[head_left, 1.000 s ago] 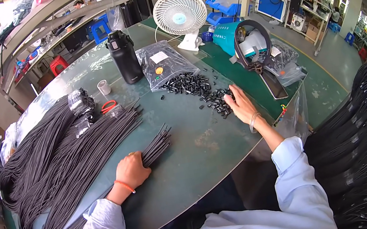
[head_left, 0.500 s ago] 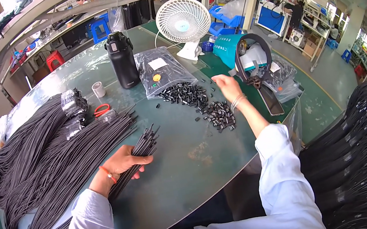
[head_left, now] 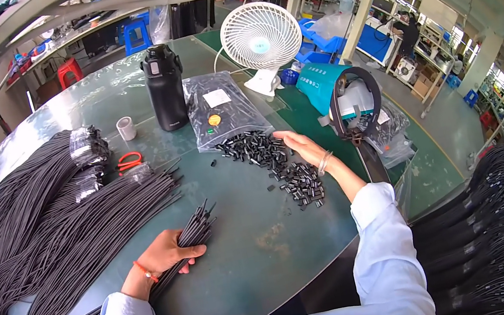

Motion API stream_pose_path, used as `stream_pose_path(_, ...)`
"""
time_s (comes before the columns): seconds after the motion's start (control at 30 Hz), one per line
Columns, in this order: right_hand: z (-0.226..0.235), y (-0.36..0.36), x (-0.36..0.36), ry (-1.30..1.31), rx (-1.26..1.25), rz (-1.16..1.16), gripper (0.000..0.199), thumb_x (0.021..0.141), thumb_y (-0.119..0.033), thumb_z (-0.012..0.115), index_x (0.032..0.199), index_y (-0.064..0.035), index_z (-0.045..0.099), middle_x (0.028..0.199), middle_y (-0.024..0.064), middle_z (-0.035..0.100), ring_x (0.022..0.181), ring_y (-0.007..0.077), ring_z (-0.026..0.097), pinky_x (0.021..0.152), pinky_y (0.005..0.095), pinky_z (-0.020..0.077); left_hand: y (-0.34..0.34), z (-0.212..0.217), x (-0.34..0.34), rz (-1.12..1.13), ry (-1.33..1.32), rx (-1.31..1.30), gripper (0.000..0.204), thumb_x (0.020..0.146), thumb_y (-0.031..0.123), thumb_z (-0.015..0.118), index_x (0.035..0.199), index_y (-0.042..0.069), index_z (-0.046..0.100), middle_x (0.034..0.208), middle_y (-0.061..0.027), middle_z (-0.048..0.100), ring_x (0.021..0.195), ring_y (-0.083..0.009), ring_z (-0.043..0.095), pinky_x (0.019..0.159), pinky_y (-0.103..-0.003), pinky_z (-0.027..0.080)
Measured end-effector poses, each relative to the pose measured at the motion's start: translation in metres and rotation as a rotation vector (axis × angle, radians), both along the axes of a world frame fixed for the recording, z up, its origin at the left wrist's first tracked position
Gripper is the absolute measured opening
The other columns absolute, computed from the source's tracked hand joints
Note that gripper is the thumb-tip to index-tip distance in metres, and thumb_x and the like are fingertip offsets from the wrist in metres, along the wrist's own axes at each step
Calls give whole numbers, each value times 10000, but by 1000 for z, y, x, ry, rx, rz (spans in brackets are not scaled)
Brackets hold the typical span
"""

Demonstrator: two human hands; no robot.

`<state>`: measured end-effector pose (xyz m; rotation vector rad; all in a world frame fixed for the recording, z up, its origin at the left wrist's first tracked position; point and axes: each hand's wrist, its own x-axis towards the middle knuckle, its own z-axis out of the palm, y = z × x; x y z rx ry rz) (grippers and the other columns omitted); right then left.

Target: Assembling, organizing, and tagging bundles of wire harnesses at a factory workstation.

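Note:
My left hand (head_left: 164,254) grips a small bunch of black cords (head_left: 196,229) near their ends, close to the table's near edge. Those cords run back into a large heap of long black cords (head_left: 48,227) covering the left of the round green table (head_left: 261,250). My right hand (head_left: 301,149) lies flat with fingers apart at the edge of a scatter of small black tube pieces (head_left: 277,166) in the table's middle. It holds nothing that I can see.
Behind the pieces lie a clear bag of black parts (head_left: 217,110), a black bottle (head_left: 164,86), a white desk fan (head_left: 261,41) and a teal tape dispenser (head_left: 341,91). Red-handled scissors (head_left: 128,161) and a small white cup (head_left: 125,128) sit beside the cords. More black cords (head_left: 495,236) hang at the right.
My left hand has closed around the small bunch of cords and lifted it slightly. My right hand has moved along the pile of black pieces, now resting at its far right edge.

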<state>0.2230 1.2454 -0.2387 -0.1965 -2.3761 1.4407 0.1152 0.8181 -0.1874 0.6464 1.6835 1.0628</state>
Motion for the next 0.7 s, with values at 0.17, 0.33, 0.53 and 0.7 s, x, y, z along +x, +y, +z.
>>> stream_pose_path(0.17,9,9,57,-79,-177,-163,286,939,-251,624,1132,-44,667,1239,78,602,1168,201,533,993,313,397,6,-2,0,-21,-3,14,255,818,196,768,855,-6,616,685,-51,599,520,-119,589,459,-253,482)
stream_pose_path(0.33,8,-28,74,-43,232,-11,225,837,-200,733,1038,-101,722,1171,33,616,1130,188,522,973,329,403,7,-6,0,-23,-23,31,262,810,199,778,856,-3,617,683,-48,599,524,-118,593,463,-255,487)
stream_pose_path(0.53,13,-71,79,-28,488,115,227,772,-194,772,992,-140,744,1090,18,616,1098,228,506,977,362,404,3,-6,0,-45,63,10,318,815,260,780,885,-8,624,677,-40,593,511,-112,585,463,-254,484)
stream_pose_path(0.7,19,-89,97,-58,483,151,230,789,-190,762,1011,-136,740,1087,26,618,1088,225,519,971,359,415,3,-5,0,-44,81,25,322,810,257,781,882,-16,626,670,-44,596,508,-115,590,463,-251,480)
